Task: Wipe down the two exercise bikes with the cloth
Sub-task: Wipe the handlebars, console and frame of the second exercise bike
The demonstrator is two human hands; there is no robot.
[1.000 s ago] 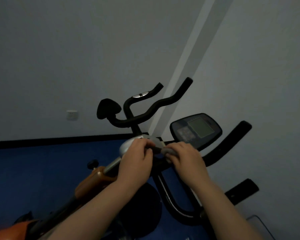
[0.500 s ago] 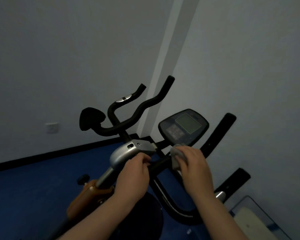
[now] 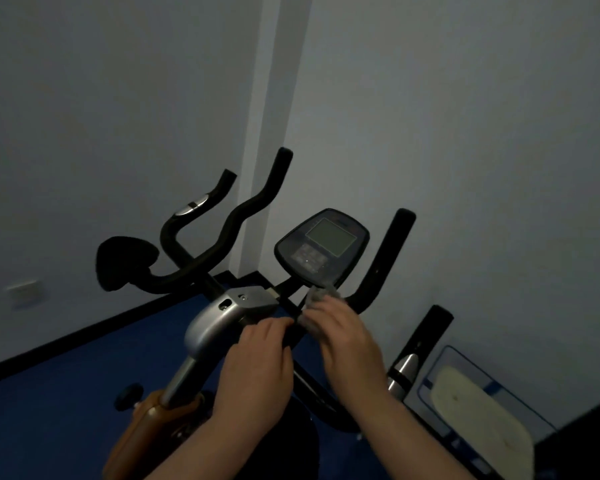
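Under hands [image 3: 343, 337], handlebar [image 3: 381, 265] slanting upward-right

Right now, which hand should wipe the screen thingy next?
The right hand, probably. It already holds the cloth, just below the console, while the left hand grips the handlebar stem.

console [image 3: 321, 248] sits behind both hands, second bike's handlebars [image 3: 219, 233] to its left, wall socket [image 3: 24, 291] far left.
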